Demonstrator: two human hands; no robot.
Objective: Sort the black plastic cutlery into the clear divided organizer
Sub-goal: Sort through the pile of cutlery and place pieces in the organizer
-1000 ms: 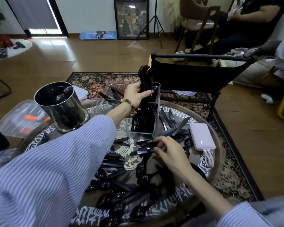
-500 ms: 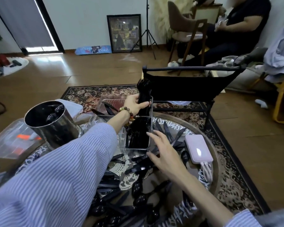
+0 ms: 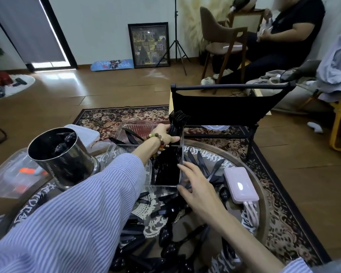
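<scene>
Gripping the forks (image 3: 177, 123) in our left hand (image 3: 164, 134), we steady the organizer (image 3: 182, 154) with our open right hand (image 3: 197, 184) so they drop in.

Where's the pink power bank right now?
Head view, right side of the round table: the pink power bank lies just right of the right hand, beside loose black knives.

A bundle of black forks (image 3: 177, 123) stands tines-up in the right compartment of the clear organizer (image 3: 161, 187). Loose black knives (image 3: 200, 163) lie just right of the organizer; black spoons (image 3: 165, 233) lie scattered nearer than it.
</scene>
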